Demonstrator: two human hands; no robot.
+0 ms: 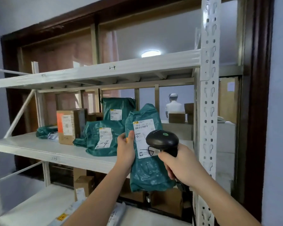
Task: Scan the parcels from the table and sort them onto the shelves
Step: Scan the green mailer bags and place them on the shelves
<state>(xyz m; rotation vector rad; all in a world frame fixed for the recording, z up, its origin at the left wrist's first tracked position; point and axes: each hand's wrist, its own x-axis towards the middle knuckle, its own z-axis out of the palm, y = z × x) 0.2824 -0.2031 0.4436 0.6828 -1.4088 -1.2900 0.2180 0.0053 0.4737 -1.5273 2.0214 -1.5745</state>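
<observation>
In front of a white metal shelving rack (pixel 95 71), head view only. Left hand (pixel 125 150) grips a green poly-bag parcel (pixel 148 168) by its left edge, thumb over the front beside the white shipping label (pixel 144 137), fingers wrapped behind. Parcel is held upright in the air, in front of the middle shelf's front edge, not resting on it. Right hand (pixel 178 165) is curled round the handle of a black barcode scanner (pixel 162 141); scanner head sits just in front of the label's right side. Can't tell if the trigger is pressed.

Middle shelf board (pixel 39 149): white, worn. On it, two more green bag parcels (pixel 103 137), one leaning behind the other, front one marked "-4" by hand. Left of them a brown cardboard box (pixel 69 126) with an orange label strip, then a small crumpled green bag (pixel 45 131) at far left. Upper shelf beam has "2-4" handwritten on it. Lower shelf (pixel 31 207) holds cardboard boxes (pixel 84 185) and flat mailers, partly hidden by the arms.

Perforated white upright (pixel 209 95) at right. Behind the rack: dark wood frame (pixel 256 79), glass panes, pinkish panel at left. Through the glass, a person in white (pixel 173 106) seen from the back, near stacked boxes; round ceiling light (pixel 150 53) above. Grey-blue wall at both edges.
</observation>
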